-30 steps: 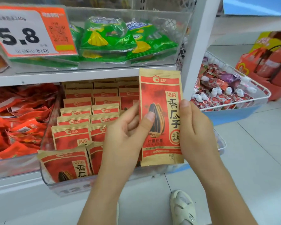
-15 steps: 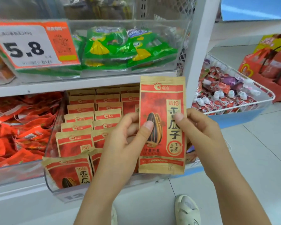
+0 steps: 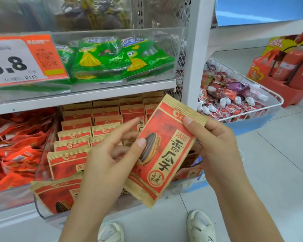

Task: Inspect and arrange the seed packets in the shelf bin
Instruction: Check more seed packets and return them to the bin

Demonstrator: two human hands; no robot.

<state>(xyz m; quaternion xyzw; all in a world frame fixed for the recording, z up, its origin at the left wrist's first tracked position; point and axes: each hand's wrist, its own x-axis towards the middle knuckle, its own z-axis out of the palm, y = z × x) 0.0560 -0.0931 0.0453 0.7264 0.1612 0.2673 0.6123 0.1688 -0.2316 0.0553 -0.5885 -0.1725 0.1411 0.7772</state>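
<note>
A tilted seed packet [image 3: 162, 151] is pinched by left hand [image 3: 110, 161] and right hand [image 3: 217, 147] fingers above the shelf bin [image 3: 42, 212].

A seed packet [image 3: 162, 151] is held tilted between the left hand [image 3: 110, 159] and right hand [image 3: 217, 147] — before the shelf bin [image 3: 42, 211] of upright packet rows [image 3: 87, 137] — wire basket [image 3: 276, 98] to the right.

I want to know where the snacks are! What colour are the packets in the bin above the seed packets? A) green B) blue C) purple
A, the clear bin on the shelf above holds green packets with yellow pictures on them.
</note>
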